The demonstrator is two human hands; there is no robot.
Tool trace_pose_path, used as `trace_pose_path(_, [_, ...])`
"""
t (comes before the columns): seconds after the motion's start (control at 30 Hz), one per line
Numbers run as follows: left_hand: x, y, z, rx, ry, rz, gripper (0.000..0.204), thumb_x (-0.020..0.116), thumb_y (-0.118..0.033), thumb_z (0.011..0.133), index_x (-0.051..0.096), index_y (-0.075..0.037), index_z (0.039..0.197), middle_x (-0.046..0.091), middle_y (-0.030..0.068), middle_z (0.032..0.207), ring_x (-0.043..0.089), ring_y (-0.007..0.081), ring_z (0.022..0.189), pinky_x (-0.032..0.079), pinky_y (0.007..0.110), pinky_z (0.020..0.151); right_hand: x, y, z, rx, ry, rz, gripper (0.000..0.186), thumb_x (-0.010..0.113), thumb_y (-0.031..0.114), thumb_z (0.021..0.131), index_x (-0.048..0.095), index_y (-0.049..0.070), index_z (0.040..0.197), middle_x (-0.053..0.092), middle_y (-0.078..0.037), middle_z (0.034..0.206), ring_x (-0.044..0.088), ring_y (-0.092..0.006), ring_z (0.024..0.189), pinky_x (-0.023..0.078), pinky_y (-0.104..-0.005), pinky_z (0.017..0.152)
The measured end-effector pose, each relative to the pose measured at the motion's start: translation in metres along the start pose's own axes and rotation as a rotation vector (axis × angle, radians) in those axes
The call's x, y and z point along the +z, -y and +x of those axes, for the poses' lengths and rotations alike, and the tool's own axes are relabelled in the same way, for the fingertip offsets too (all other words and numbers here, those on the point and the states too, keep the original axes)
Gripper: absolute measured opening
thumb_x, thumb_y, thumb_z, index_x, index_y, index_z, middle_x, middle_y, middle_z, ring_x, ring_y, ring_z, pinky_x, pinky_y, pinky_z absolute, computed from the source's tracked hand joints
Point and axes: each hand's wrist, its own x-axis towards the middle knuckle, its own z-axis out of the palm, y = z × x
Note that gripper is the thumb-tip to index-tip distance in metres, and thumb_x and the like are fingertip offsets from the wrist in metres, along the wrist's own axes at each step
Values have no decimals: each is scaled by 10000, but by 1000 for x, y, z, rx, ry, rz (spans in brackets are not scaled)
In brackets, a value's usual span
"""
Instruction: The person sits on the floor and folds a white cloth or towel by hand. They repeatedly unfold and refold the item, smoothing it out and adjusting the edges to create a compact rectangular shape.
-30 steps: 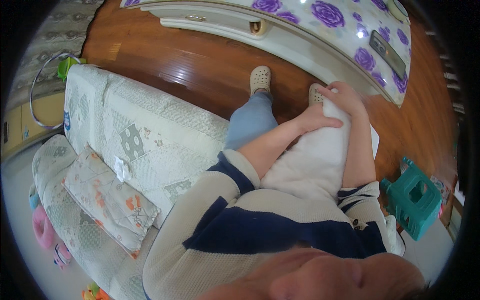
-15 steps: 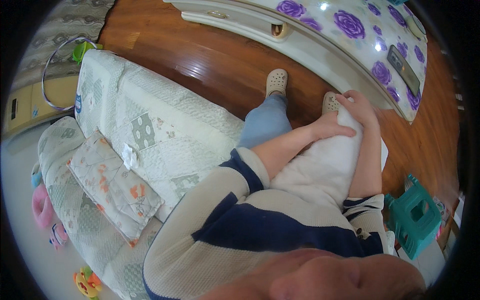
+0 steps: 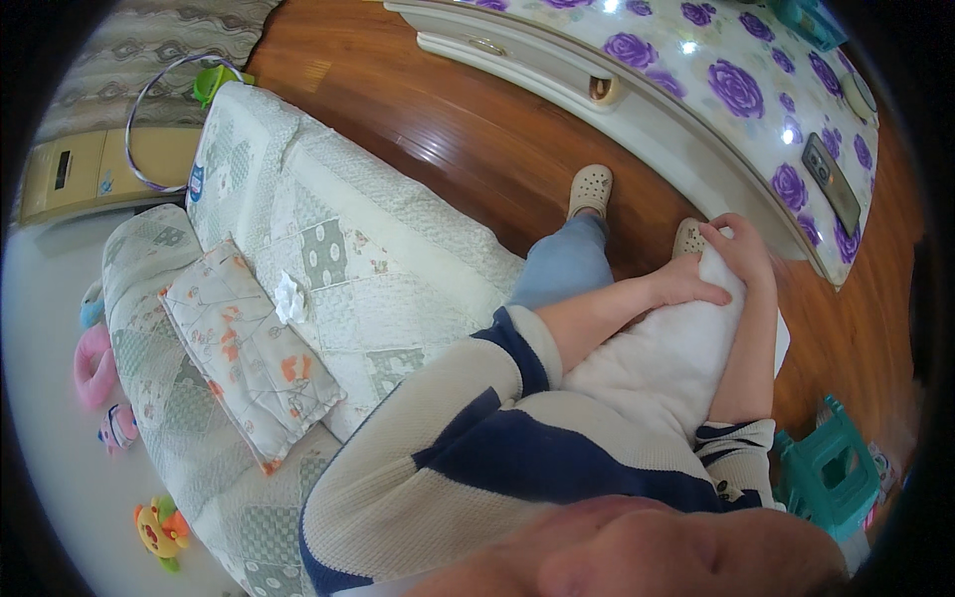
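Note:
A white plush cloth [image 3: 652, 363] lies over my lap and right leg, reaching toward the knee. At its far end my left hand [image 3: 688, 282] wraps round the edge, thumb on top and the other fingers hidden. My right hand [image 3: 738, 247] grips the same end from the right, its fingers bent over the tip. The two hands are close together. Beneath the cloth's far end, one beige clog [image 3: 688, 237] partly shows; the other clog [image 3: 592, 189] stands on the floor farther left.
To my left is a sofa with a quilted cover [image 3: 418, 259], bearing a floral pillow [image 3: 249, 348] and a crumpled white tissue [image 3: 290, 298]. Soft toys [image 3: 159, 527] lie beyond it. Ahead stands a white table [image 3: 637, 109] with a phone [image 3: 831, 179]. A teal plastic stool [image 3: 831, 468] is at right.
The whole view has shifted, so the surroundings sit a little farther right and lower. Both hands keep their hold on the white cloth, with little change in their pose.

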Motion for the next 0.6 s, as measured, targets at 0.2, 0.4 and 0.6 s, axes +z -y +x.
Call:
trace_pose_path(0.2, [3,1,-1,18,-37,49,567,759,-219,754,576,-28,1256,643,93,1165,591,195,1103,456,324,951,-2,3,-1,-8,-24,-29,354,719,356,787,700,14,876,680,-181,882,652,-292,833,499,-383,758])
trace_pose_path(0.4, [1,15,-12,-105,-144,245,619,778,-296,759,559,-14,1265,640,110,1167,590,204,1099,449,334,958,4,-4,3,-36,-46,-3,346,683,348,813,709,6,857,690,-183,845,661,-290,812,497,-384,761])
trace_pose_path(0.6, [8,11,-58,-100,-65,358,667,786,-345,745,553,3,1264,639,133,1166,592,229,1089,438,334,960,24,-43,30,-173,-146,33,322,601,315,879,716,21,814,689,-169,832,653,-305,799,490,-386,770])
